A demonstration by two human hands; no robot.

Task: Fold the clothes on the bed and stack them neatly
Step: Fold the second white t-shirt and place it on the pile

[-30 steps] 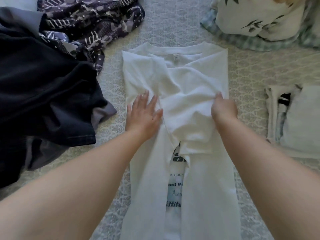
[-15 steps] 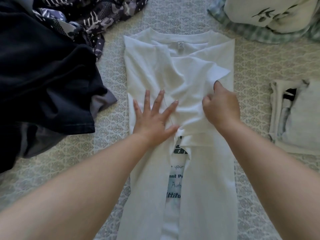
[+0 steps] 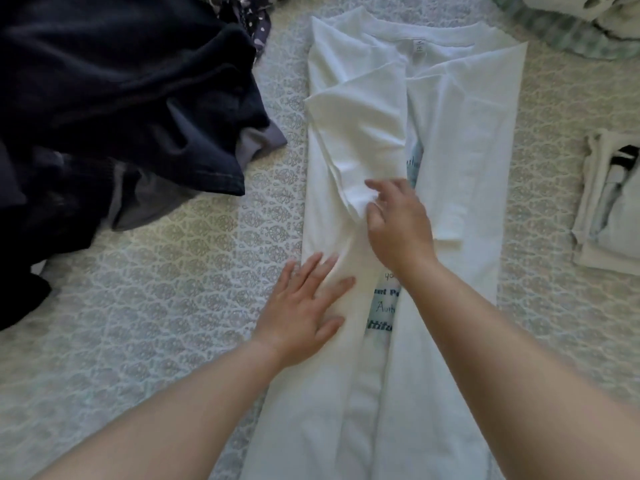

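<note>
A white T-shirt lies lengthwise on the bed, both sides folded inward, with a strip of blue print showing down the middle. My left hand rests flat with spread fingers on the shirt's left folded panel. Just above it, my right hand pinches the end of the left sleeve, which lies folded down over the left panel. A small stack of folded clothes sits at the right edge of the bed.
A heap of dark unfolded clothes fills the upper left, with a patterned garment behind it. A leaf-print pillow on checked fabric lies at the top right. The patterned bedspread shows on both sides of the shirt.
My right hand crossed from the shirt's right side to the left sleeve. The left hand slid down toward me along the left panel. The sleeves no longer cross over the chest.
</note>
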